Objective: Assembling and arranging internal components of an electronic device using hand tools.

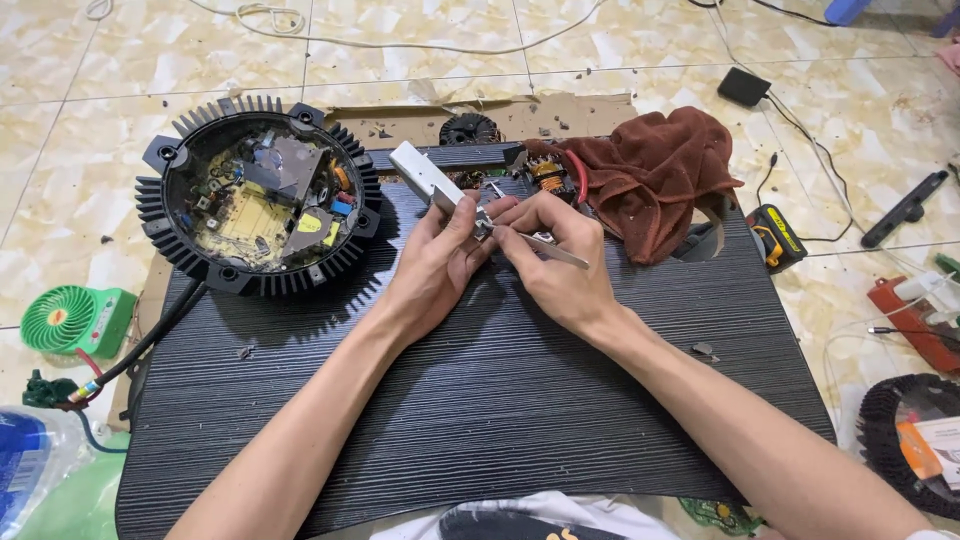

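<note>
left hand (432, 262) gripping a silver metal bar (428, 178), right hand (552, 262) pinching tweezers (545, 246) against it, over the black ribbed table (480, 400)

Both forearms are bare from the lower edge of the view up to the wrists, with no sleeves showing on them. The left hand (432, 262) and the right hand (560, 262) wear no gloves, rings, watch or wristband, and the fingernails are short. At the bottom edge, between the arms, a strip of white garment (545, 518) with a dark printed patch shows.
</note>
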